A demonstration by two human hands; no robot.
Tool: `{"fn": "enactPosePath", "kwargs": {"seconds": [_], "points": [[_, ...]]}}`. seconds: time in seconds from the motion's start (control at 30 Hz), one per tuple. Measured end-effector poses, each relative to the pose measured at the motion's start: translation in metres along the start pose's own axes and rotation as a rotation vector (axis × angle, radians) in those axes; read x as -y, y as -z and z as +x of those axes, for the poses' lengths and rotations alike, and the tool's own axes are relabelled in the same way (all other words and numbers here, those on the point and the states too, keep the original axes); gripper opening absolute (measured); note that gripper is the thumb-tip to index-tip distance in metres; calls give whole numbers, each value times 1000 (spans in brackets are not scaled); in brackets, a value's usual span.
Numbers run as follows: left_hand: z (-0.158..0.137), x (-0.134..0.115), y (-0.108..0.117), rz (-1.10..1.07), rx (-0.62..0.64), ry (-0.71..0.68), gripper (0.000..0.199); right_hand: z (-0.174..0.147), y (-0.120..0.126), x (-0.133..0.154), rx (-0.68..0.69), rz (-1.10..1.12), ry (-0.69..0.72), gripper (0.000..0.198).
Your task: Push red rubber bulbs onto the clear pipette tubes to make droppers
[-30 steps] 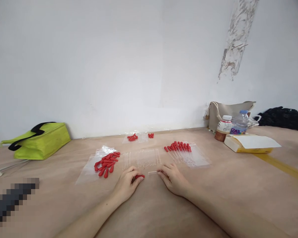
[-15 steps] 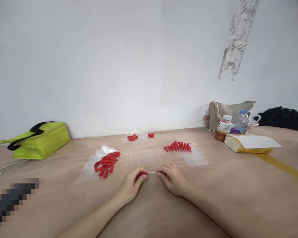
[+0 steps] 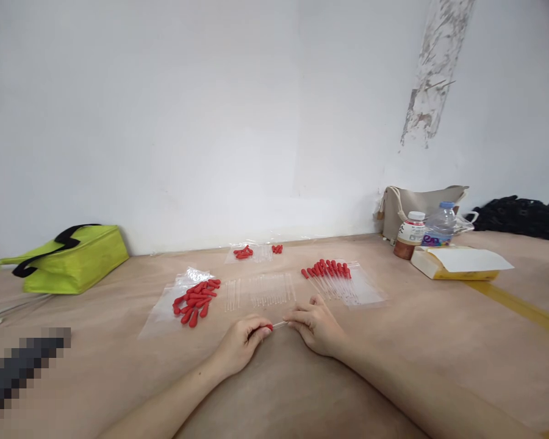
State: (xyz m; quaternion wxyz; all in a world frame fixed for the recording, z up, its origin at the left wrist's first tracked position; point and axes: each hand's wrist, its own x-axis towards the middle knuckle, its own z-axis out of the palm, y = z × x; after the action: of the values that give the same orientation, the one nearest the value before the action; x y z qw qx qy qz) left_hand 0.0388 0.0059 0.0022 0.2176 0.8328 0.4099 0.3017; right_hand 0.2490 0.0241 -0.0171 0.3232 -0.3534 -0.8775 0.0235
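My left hand is closed around a red rubber dropper bulb, only its open end showing past the fingertips. From the bulb a thin clear glass tube runs to my right hand, which pinches its other end between thumb and fingers. Beyond my hands lie rows of loose clear tubes. A heap of red bulbs rests on a plastic bag to the left. To the right, several droppers with red bulbs are laid side by side, partly over another clear bag.
Against the wall lies a clear bag with red bulbs. A lime-green bag stands far left. At right are a brown drink bottle, a water bottle, a tissue pack, a beige bag and a black pile.
The tube now slants up toward my right hand instead of lying level. Less of the bulb shows at my left fingertips, and my right hand has moved slightly left.
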Motion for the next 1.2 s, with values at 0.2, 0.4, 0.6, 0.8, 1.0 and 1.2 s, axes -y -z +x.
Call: {"fn": "enactPosePath", "kwargs": {"seconds": [0.2,0.4,0.6,0.8,1.0,1.2], "points": [[0,0,0,20,-1,-11,22,-1,0,6,-22,-81,12,22],[-2,-2,1,41,22,-22,23,-2,0,9,-16,-118,62,22],[-3,-4,1,71,53,-34,22,-2,-3,12,-9,-96,56,17],[-3,-1,1,92,38,-67,20,0,-9,19,-6,-51,-9,18],[-3,-1,5,109,83,-129,23,0,-11,19,16,-23,-16,19],[-2,4,8,101,11,-198,24,4,-4,24,-18,-106,33,21]]}}
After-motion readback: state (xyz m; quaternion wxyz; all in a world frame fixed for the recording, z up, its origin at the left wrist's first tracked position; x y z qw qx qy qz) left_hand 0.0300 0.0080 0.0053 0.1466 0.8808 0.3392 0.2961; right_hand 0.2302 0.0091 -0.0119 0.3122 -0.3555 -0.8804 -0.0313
